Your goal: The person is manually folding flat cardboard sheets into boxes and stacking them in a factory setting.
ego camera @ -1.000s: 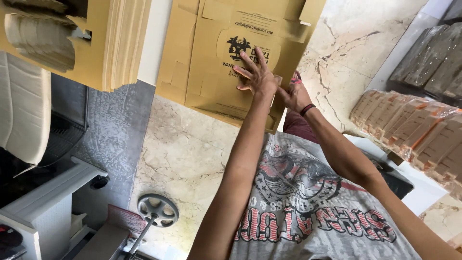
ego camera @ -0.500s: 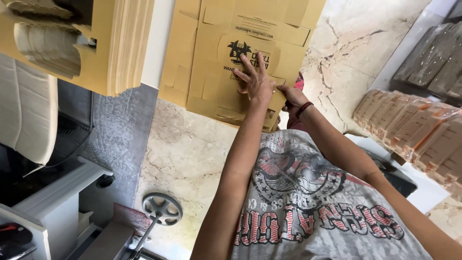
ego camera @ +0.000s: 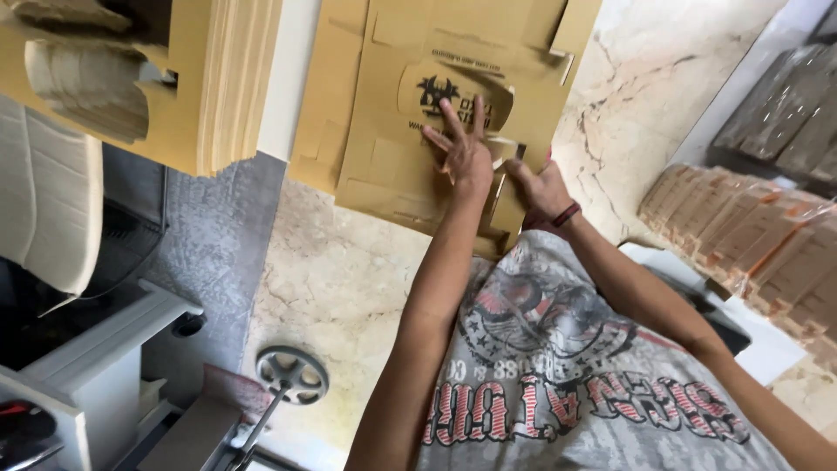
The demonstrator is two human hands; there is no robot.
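The flat brown die-cut carton blank (ego camera: 410,113) is lying in front of the person, above a marble floor (ego camera: 340,279). The left hand (ego camera: 466,153) is pressing on it with fingers spread; the right hand (ego camera: 540,187) is gripping its lower edge, fingers partly hidden. Uneven pressure is likely risking a crooked crease or torn flap beside the stacked blanks (ego camera: 235,78).

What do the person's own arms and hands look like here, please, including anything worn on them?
Both arms are bare to the shoulder, with no sleeves and no gloves. The left hand wears nothing; the right hand has a dark red band at the wrist.
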